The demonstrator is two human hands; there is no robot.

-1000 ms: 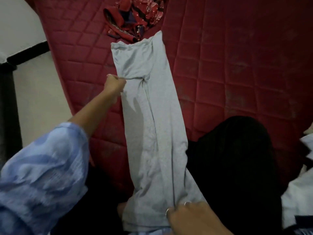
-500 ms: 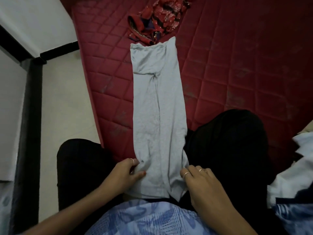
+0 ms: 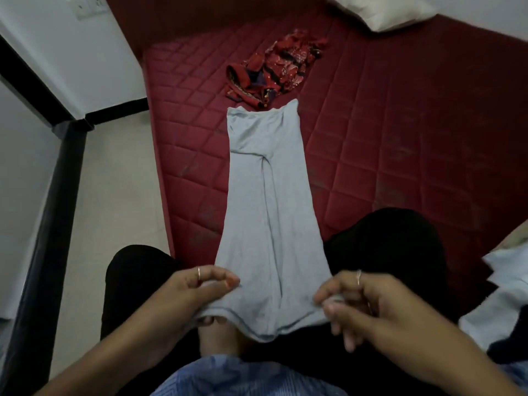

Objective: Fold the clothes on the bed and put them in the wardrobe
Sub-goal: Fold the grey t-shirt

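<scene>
The long grey soft cotton trousers [image 3: 265, 201] lie flat down the middle of the picture on the dark red quilted mattress [image 3: 400, 124]. Their waist end is at the top, and their leg ends are at the bottom, close to us.

We see the left hand [image 3: 185, 292] at the lower left. Its fingers are curled and its thumb presses down, so it pinches the left corner of the leg ends. It wears a thin ring. We see the right hand [image 3: 374, 304] at the lower right. Its thumb and first fingers pinch the right corner of the leg ends, and its other fingers hang loose. It wears a ring too. Between the two hands the hem sags a little.

Just above the waist end lies a crumpled red cloth with dark and shiny patterns [image 3: 277, 70]. It sits right beside the trousers, and we cannot tell if they touch.

A white pillow [image 3: 383, 10] is at the top right. Some white folded clothes [image 3: 503, 292] lie at the right edge. The person's knees in black trousers [image 3: 400, 247] rest on each side of the grey trousers. A blue patterned sleeve [image 3: 228, 378] is at the bottom. The pale floor [image 3: 114, 181] is on the left.

We cannot read any words or labels anywhere.
</scene>
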